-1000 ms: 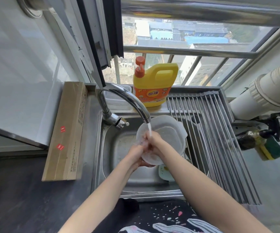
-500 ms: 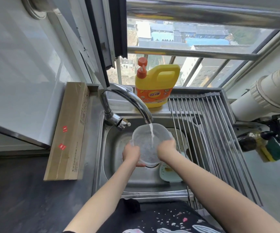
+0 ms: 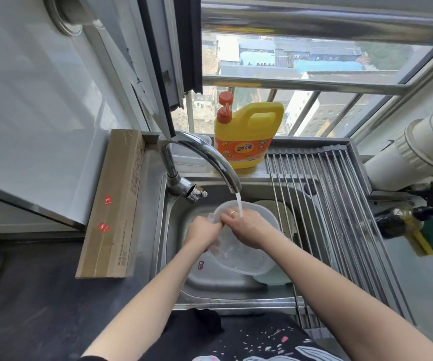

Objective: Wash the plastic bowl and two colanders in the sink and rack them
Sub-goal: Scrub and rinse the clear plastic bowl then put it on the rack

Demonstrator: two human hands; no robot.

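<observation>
Rinsing comes first: your left hand (image 3: 201,231) grips the plastic bowl (image 3: 246,256) by its 9 o'clock rim over the sink (image 3: 236,287), your right hand (image 3: 246,225) rubs inside with loose fingers under the water (image 3: 239,204), so next lift it to the rack (image 3: 340,217) at 3 o'clock.

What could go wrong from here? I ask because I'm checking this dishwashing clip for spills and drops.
1. The tap stream lands on the right hand inside the clear plastic bowl, so water may splash over the sink rim onto the person's clothes.
2. The left hand grips only the wet bowl's rim; it could slip and drop onto the pale colander beneath.
</observation>
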